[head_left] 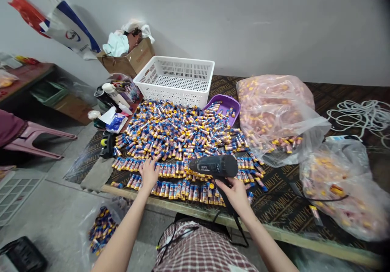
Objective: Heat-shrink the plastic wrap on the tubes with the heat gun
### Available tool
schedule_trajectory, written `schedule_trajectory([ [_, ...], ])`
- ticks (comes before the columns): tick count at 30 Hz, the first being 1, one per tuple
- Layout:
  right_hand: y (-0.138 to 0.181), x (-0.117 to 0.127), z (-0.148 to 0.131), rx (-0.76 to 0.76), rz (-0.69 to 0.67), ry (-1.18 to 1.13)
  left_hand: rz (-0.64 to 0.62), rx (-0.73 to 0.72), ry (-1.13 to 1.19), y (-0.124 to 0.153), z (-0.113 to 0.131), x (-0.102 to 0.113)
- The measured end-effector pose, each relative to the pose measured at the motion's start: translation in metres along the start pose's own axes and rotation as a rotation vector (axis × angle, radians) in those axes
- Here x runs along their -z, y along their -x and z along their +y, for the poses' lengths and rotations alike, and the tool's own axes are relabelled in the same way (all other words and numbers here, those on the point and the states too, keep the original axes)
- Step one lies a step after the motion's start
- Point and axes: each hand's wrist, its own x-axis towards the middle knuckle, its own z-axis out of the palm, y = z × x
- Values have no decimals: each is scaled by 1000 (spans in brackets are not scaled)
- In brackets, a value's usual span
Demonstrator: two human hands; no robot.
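Observation:
A black hair dryer (pixel 213 165) is gripped by its handle in my right hand (pixel 233 192), its barrel pointing left over rows of small tubes. My left hand (pixel 149 172) rests at the left part of the upper row of tubes (pixel 124 164), fingers stretched out and touching them. These tubes have blue and yellow ends and printed wraps. A lower row of tubes (pixel 191 192) lines the table's front edge. Behind both hands spreads a loose heap of the same tubes (pixel 176 131). What lies directly under my left fingers is partly hidden.
A white plastic basket (pixel 173 97) and a purple scoop (pixel 233 119) stand behind the heap. Clear bags of tubes (pixel 274 101) lie right, near a coiled white rope (pixel 362 115). Another bag of tubes (pixel 103 227) is on the floor; a pink stool (pixel 33 140) stands left.

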Motion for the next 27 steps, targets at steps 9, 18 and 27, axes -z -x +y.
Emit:
schedule_trajectory([
  [9, 43, 52, -4, 15, 129, 80, -45, -8, 29, 28, 19, -20],
  [18, 90, 161, 68, -175, 460, -29, -105, -57, 40, 52, 69, -33],
  [27, 42, 206, 93, -139, 600, 213, -116, -52, 28, 74, 100, -26],
])
